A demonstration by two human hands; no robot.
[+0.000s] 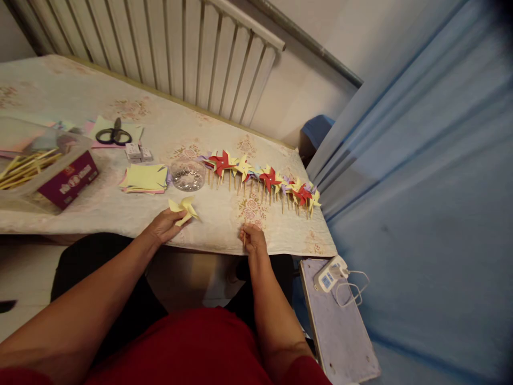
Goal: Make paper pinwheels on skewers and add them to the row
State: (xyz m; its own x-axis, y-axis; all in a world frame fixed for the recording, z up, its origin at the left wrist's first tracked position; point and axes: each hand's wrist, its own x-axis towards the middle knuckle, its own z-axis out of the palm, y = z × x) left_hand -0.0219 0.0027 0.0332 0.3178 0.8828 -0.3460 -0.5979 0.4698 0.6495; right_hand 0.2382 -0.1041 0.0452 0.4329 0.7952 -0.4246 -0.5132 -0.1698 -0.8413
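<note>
A yellow paper pinwheel (186, 207) is held in my left hand (166, 224), just over the table's front edge. My right hand (254, 238) is closed around a thin wooden stick (245, 239), most of which the fingers hide. Beyond my hands lies a row of finished pinwheels (267, 181) in red, yellow, blue and purple, their sticks pointing toward me. A clear round dish (187, 176) of small shiny metal pins sits behind the yellow pinwheel. Left of the dish is a stack of cut yellow paper squares (145, 178).
At the left, a clear plastic box (24, 206) holds wooden sticks. Black-handled scissors (114, 135) rest on paper near small white boxes (138, 153). A radiator (160, 48) stands behind the table. To the right are a blue curtain (420, 187) and a stool (340, 331) with a power strip (331, 274).
</note>
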